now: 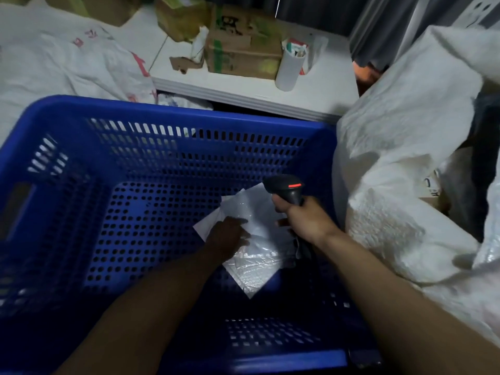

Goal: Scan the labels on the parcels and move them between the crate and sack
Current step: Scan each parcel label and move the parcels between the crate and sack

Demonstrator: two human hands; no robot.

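A big blue perforated crate (113,163) fills the lower left of the head view. On its floor lies a white plastic mailer parcel (251,266), tilted like a diamond. My left hand (228,235) reaches down into the crate and rests on the parcel's left part, fingers spread over it. My right hand (300,219) grips the handle of a black barcode scanner (286,189) with a red stripe, its head held just above the parcel's far right corner. A large white woven sack (400,163) stands open to the right of the crate.
A white table (243,87) behind the crate carries cardboard boxes (240,47) and a white cup (289,69) of small items. Another crumpled white sack (62,60) with red print lies at the back left. A cardboard parcel (433,196) shows inside the right sack.
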